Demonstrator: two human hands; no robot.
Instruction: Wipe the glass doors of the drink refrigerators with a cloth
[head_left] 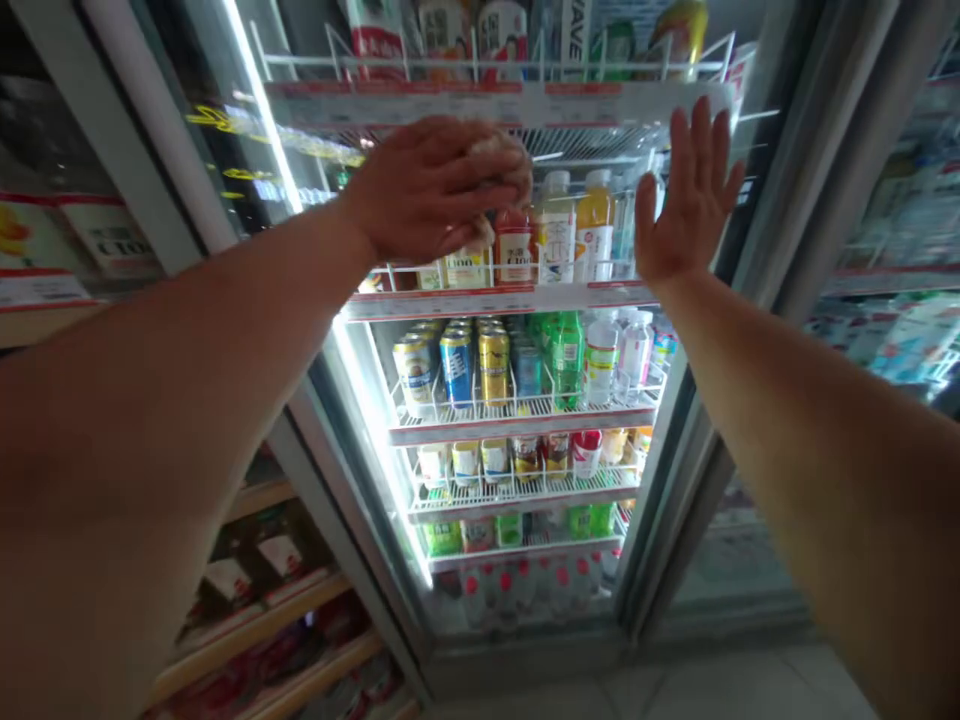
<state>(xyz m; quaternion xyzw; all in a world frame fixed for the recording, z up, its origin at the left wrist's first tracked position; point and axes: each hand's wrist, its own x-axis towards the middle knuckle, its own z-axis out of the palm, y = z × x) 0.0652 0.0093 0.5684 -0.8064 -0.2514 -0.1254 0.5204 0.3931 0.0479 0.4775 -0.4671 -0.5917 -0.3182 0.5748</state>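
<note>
My left hand [439,185] reaches into a lit drinks fridge [525,300] at its second shelf. Its fingers curl over the pale top of a bottle [466,266] with a yellowish label in the front row. Just to the right of that bottle stand a red-labelled bottle [515,248], a pale one [556,228] and a yellow juice bottle [596,225]. My right hand [690,200] is held up flat, fingers stretched and apart, against the fridge's right side by the door frame [780,200]. It holds nothing.
The fridge's glass door [225,150] stands swung out on the left. Lower wire shelves hold cans [457,365], green bottles [564,355] and small bottles [525,455]. Wooden shelves of packaged goods [262,600] are at the lower left. Another cooler [900,300] is on the right.
</note>
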